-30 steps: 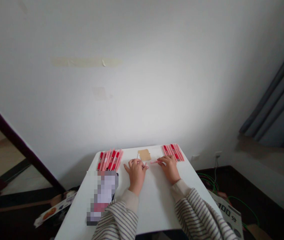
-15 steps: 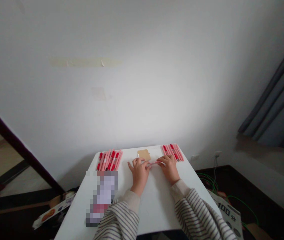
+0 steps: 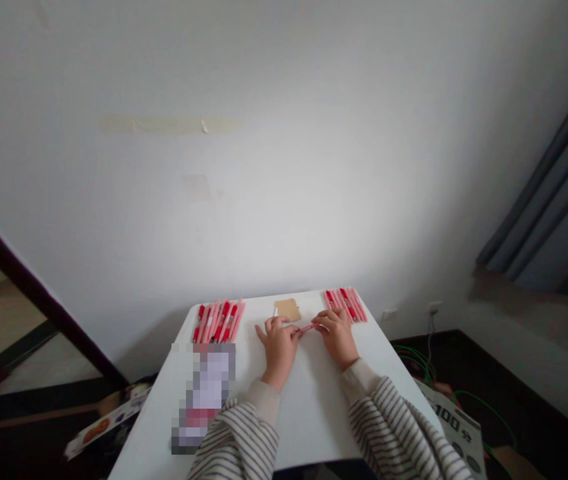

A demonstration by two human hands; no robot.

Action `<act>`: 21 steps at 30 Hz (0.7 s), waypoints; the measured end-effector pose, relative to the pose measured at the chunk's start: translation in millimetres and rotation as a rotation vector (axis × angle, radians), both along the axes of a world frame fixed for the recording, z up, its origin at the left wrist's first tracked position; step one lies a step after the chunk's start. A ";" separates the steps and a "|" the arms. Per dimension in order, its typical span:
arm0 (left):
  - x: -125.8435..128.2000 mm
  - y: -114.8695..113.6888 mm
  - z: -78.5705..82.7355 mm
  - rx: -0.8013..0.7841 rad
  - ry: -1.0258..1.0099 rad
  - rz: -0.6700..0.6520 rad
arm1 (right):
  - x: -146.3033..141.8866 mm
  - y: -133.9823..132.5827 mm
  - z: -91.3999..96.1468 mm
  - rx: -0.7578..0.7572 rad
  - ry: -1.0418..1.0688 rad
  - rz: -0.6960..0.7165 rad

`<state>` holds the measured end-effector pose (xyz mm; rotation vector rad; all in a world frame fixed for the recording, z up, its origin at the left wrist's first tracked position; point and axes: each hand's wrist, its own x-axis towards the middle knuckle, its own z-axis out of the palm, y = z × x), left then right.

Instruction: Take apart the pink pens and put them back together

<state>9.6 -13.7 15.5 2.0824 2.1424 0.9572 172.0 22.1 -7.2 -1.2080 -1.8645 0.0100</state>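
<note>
A slim pink pen (image 3: 307, 328) spans the gap between my two hands, low over the white table (image 3: 309, 413). My left hand (image 3: 280, 347) pinches its left end with thumb and fingertips. At the other end, my right hand (image 3: 338, 337) grips it between thumb and forefinger. Just beyond my left hand lies a small tan card (image 3: 288, 309), with a short white piece (image 3: 275, 311) at its left edge. Several pink and red pens (image 3: 219, 321) lie side by side at the back left. A similar row of pens (image 3: 345, 305) lies behind my right hand.
A pixelated oblong item (image 3: 204, 400) rests on the table's left side. The wall (image 3: 284, 167) rises behind the table. On the floor to the right are green cables (image 3: 417, 360) and a printed bag (image 3: 457, 423); a dark curtain (image 3: 554, 220) hangs above.
The pen tilts slightly more, its right end higher in view, and my right fingers have shifted a little. Otherwise the hands and the rows of pens look the same.
</note>
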 end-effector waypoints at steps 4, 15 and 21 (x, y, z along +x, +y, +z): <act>0.2 -0.4 1.5 -0.006 -0.006 -0.005 | -0.2 -0.3 1.4 0.036 -0.028 -0.010; 0.8 -2.2 2.3 -0.018 -0.005 -0.005 | -3.9 -7.6 10.4 -0.001 -0.102 -0.042; 0.1 -1.9 0.7 -0.009 0.006 -0.016 | -4.0 -8.6 11.8 -0.053 -0.118 -0.027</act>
